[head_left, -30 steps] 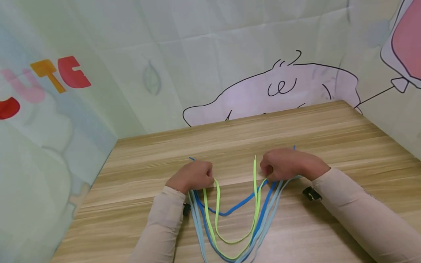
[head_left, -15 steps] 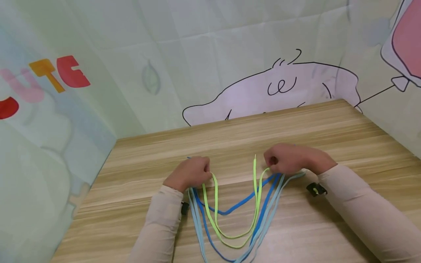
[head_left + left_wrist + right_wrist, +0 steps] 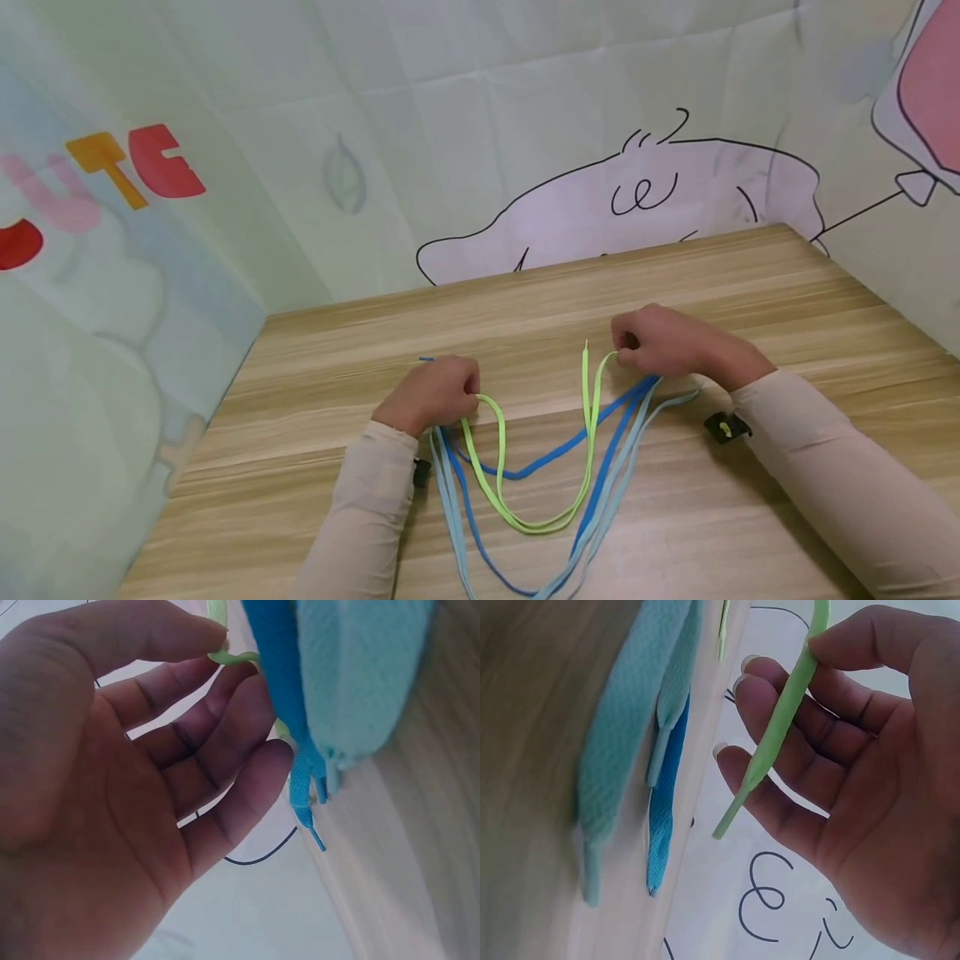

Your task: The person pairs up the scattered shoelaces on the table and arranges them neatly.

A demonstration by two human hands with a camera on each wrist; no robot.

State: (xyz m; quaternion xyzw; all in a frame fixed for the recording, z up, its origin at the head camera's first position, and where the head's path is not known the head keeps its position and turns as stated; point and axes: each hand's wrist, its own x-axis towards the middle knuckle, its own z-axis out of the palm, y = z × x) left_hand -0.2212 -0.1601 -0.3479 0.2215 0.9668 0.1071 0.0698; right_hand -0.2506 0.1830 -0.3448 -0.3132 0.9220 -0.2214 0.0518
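Note:
My left hand (image 3: 433,393) pinches a lime-green shoelace (image 3: 542,527) between thumb and curled fingers. In the left wrist view blue lace tips (image 3: 302,787) and a light-blue lace (image 3: 352,682) hang beside the fingers. My right hand (image 3: 663,342) pinches the green lace near one end, whose tip (image 3: 731,814) dangles in front of the fingers in the right wrist view. Between the hands the green lace sags in a U, with another green end (image 3: 586,367) lying on the table. Blue laces (image 3: 551,456) and light-blue laces (image 3: 453,508) form wider curves below.
A wood-grain table (image 3: 330,350) bears the laces. A printed cloth backdrop (image 3: 465,142) with cartoon drawings rises behind and to both sides. Both forearms wear beige sleeves (image 3: 817,467), with a small black device (image 3: 727,427) at the right wrist.
My right hand has moved away from me and slightly right, drawing the green lace along. The green curve's bottom has shifted up toward the hands. My left hand has moved slightly farther away.

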